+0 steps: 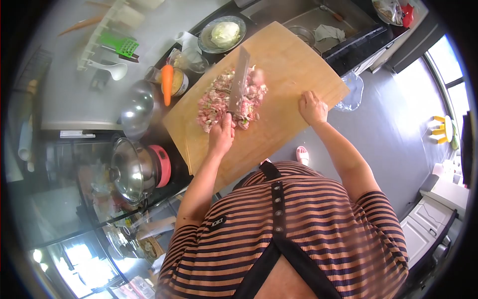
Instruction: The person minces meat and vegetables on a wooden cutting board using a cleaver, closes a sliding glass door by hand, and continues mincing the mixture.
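L hand [220,134] closed tight w/ cleaver [239,82], blade just beyond grip amid chopped meat [211,102] on board [284,65]. R hand [313,108] well apart from that grip, on board nr edge (can't tell how far open).

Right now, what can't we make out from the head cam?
Head view:
- Cleaver handle: hidden by left hand.
- Chopped mix beneath the blade: covered by it.
- Right hand palm: turned away from camera.
- Pot contents: hidden by lid.
- Red item, top right: too small, blurred to identify.
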Demonstrator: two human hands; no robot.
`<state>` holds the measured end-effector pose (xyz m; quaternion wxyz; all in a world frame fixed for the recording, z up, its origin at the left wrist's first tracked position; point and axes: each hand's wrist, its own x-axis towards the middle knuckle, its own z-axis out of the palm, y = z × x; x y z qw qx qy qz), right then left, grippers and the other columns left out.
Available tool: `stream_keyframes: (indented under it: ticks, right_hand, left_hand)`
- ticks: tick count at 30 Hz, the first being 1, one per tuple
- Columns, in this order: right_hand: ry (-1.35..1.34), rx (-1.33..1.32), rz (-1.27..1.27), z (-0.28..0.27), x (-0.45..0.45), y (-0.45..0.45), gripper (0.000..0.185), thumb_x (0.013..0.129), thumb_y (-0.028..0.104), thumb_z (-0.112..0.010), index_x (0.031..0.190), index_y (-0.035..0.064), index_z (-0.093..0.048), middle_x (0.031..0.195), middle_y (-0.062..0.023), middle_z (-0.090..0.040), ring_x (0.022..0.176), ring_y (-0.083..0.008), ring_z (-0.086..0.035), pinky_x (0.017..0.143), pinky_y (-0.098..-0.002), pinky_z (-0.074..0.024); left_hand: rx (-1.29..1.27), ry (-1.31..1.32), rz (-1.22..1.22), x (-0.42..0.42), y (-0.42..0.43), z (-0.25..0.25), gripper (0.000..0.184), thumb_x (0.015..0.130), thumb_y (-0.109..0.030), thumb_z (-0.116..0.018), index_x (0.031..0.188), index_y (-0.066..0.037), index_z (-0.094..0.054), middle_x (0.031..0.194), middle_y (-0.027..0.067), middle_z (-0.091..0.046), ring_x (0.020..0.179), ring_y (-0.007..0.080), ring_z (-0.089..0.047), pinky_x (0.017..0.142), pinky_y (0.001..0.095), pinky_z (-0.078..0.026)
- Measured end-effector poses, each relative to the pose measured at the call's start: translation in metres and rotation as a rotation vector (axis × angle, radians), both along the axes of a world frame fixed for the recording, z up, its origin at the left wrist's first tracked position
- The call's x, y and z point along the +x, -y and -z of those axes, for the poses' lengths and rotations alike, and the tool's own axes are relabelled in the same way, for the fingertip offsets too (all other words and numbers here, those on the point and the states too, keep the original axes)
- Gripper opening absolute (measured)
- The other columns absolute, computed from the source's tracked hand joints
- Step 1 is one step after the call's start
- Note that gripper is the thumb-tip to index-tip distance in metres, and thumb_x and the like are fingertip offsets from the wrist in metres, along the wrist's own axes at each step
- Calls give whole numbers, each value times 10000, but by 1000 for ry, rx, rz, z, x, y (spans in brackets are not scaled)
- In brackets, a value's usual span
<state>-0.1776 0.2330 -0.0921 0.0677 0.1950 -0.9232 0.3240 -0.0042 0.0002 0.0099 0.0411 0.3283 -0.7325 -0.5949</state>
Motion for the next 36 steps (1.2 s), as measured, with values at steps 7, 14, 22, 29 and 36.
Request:
stream_keyframes:
  ticks: [7, 14, 22, 29, 36]
  right_hand:
    - [9, 62, 0, -4, 1, 1, 155, 818, 219, -503, 900, 98, -554, 891, -103, -606, 797, -312, -600, 663, -432, -482]
    - [-9, 79, 7, -2, 2, 1, 153, 819, 220, -506, 898, 98, -551, 877, -101, -600, 804, -307, -597, 670, -432, -482]
    - [-30, 76, -1, -2, 2, 3, 145, 816, 215, -516, 893, 96, -549, 872, -105, -600, 795, -307, -599, 654, -429, -484]
    - [-19, 55, 17, -6, 0, 6, 145, 815, 211, -519, 890, 94, -558, 842, -113, -610, 741, -319, -601, 643, -441, -484]
    - [125, -32, -719, -35, 71, 69, 152, 776, 177, -560, 907, 107, -595, 805, -136, -623, 739, -313, -609, 683, -426, -490]
  left_hand:
    - [-69, -266, -70, 5, 9, 12, 510, 920, -523, -336, 748, -73, -505, 537, -10, -458, 382, 73, -403, 336, 199, -297]
    - [-142, 86, 51, 5, 26, 26, 515, 917, -518, -359, 694, -75, -500, 499, -7, -448, 363, 85, -398, 332, 233, -299]
    - [-247, 86, 106, 12, 32, 76, 575, 913, -503, -389, 630, -22, -528, 467, 42, -475, 423, 147, -474, 432, 298, -383]
    - [-140, -117, 87, 8, 20, -18, 566, 912, -507, -387, 614, -46, -528, 467, 6, -465, 422, 110, -464, 416, 276, -361]
    - [-188, 176, 83, 1, 51, 35, 578, 900, -533, -383, 614, -52, -532, 453, 23, -474, 389, 123, -464, 398, 274, -371]
